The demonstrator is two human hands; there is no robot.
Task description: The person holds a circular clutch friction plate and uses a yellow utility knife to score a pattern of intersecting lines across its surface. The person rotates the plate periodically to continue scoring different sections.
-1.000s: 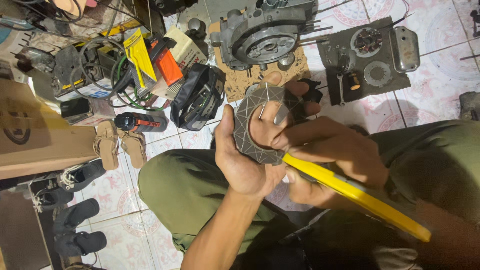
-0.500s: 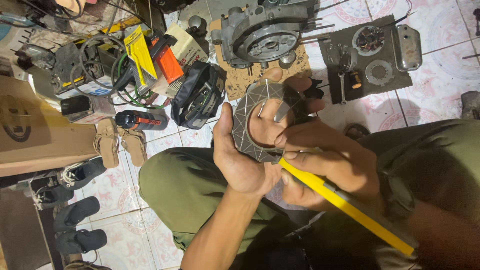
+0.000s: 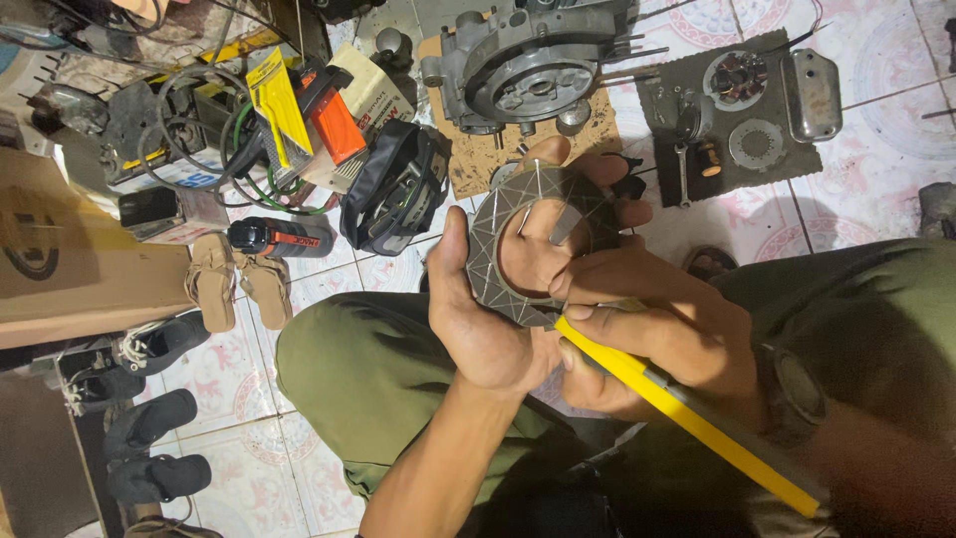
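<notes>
Floor: patterned tile floor (image 3: 886,130), cluttered; engine casing (image 3: 533,70) on a cardboard sheet (image 3: 478,164) at 12 o'clock, sandals (image 3: 239,284) at 9 o'clock.
Ring plate: the grey slotted ring plate (image 3: 498,234) lies flat in the left hand (image 3: 488,319), centre frame.
Left grip: wrapped around the plate's rim, thumb along its 9 o'clock edge.
Right grip: right hand (image 3: 657,334) closed on a yellow-handled tool (image 3: 687,413), tip at the plate's 5 o'clock edge.
Handling: looks stiff, thin and light; best held by the rim.
</notes>
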